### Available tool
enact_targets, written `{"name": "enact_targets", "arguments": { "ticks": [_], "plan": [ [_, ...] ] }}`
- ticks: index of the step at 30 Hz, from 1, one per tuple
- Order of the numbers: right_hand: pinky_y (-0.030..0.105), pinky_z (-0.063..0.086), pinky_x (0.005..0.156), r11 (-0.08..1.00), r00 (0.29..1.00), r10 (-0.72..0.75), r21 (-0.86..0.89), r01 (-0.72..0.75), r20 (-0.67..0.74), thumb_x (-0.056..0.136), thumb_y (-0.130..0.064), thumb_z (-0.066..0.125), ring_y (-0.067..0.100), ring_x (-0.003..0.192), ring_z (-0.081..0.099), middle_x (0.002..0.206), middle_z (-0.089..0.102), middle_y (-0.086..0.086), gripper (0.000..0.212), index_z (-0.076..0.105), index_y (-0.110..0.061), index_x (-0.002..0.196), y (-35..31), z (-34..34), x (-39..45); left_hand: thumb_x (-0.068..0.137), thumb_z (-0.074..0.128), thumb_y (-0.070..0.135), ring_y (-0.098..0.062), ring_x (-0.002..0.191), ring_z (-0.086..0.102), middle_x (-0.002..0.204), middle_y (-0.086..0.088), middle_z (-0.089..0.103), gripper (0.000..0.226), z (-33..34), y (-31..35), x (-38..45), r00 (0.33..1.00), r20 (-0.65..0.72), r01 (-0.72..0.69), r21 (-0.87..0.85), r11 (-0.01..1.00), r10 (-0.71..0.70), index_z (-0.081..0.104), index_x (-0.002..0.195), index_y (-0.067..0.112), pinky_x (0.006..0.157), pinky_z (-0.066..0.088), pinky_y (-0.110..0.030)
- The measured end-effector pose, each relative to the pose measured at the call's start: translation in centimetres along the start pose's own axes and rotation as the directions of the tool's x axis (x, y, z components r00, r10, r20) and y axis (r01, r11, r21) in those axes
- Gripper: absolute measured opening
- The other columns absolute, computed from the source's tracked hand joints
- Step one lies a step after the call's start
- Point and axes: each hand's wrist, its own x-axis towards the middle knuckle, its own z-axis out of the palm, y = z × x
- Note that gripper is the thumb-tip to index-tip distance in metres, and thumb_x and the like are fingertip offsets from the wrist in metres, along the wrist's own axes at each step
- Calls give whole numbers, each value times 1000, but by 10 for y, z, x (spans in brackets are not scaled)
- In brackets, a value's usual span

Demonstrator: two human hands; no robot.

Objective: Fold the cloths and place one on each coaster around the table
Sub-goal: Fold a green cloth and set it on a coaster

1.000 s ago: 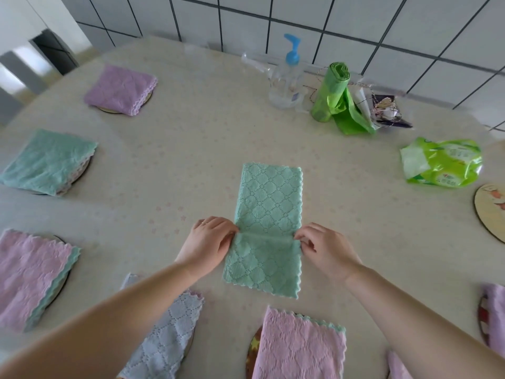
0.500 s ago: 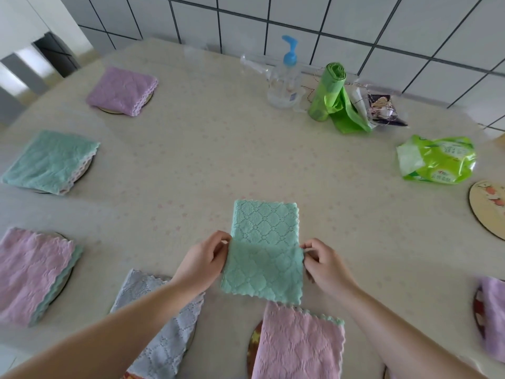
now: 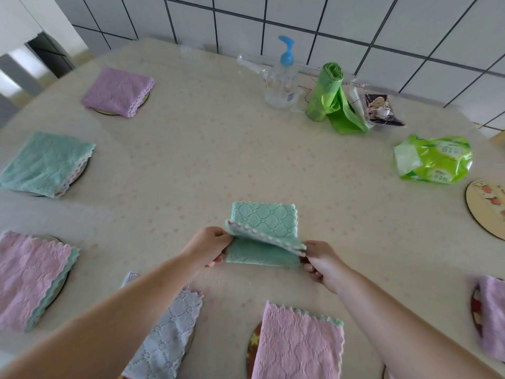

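Six folded cloths (image 3: 299, 346) ring the table (image 3: 218, 149); one coaster (image 3: 485, 207) bare.

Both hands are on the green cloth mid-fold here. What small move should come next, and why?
Probably carry the pinched near edge forward and lay it onto the far edge. The left hand and right hand each pinch a side of the green cloth, whose near half is lifted and bent over but not yet flat. The bare coaster at the right edge looks like its destination afterwards.
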Motion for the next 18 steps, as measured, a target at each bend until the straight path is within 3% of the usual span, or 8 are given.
{"name": "enact_targets", "arguments": {
  "ticks": [3, 7, 13, 18],
  "plan": [
    [17, 12, 43, 1000, 1000, -28, 11, 28, -2, 87, -17, 53, 9, 38, 28, 56, 38, -2, 12, 55, -17, 76, 2, 1, 2, 93, 46, 21, -4, 31, 40, 50, 1, 49, 23, 0, -1, -1, 1000, -20, -7, -28, 1000, 7, 61, 86, 6, 35, 26, -17],
    [16, 13, 43, 998, 998, -62, -4, 62, -3, 87, -22, 56, 9, 37, 29, 57, 35, -2, 15, 46, -19, 76, 4, 1, 5, 93, 46, 21, -5, 34, 44, 50, 0, 53, 22, 1, -3, -3, 1000, -28, -4, -42, 999, 3, 61, 88, 5, 36, 28, -17],
    [14, 14, 40, 993, 994, -112, -29, 112, -12, 88, -22, 55, 12, 37, 28, 52, 36, 0, 13, 52, -16, 77, 7, 1, 4, 93, 45, 21, -7, 34, 40, 43, 1, 55, 22, 1, -7, -3, 999, -26, -43, -41, 998, 42, 61, 87, 6, 38, 26, -18],
    [17, 17, 41, 988, 989, -144, -54, 143, -13, 89, -22, 53, 12, 37, 31, 45, 39, -4, 18, 53, -15, 72, 8, 1, 0, 91, 50, 41, -7, 39, 46, 45, 2, 57, 37, 4, -12, -6, 988, -58, -140, -4, 990, 140, 62, 86, 6, 42, 31, -18]
  ]
}}
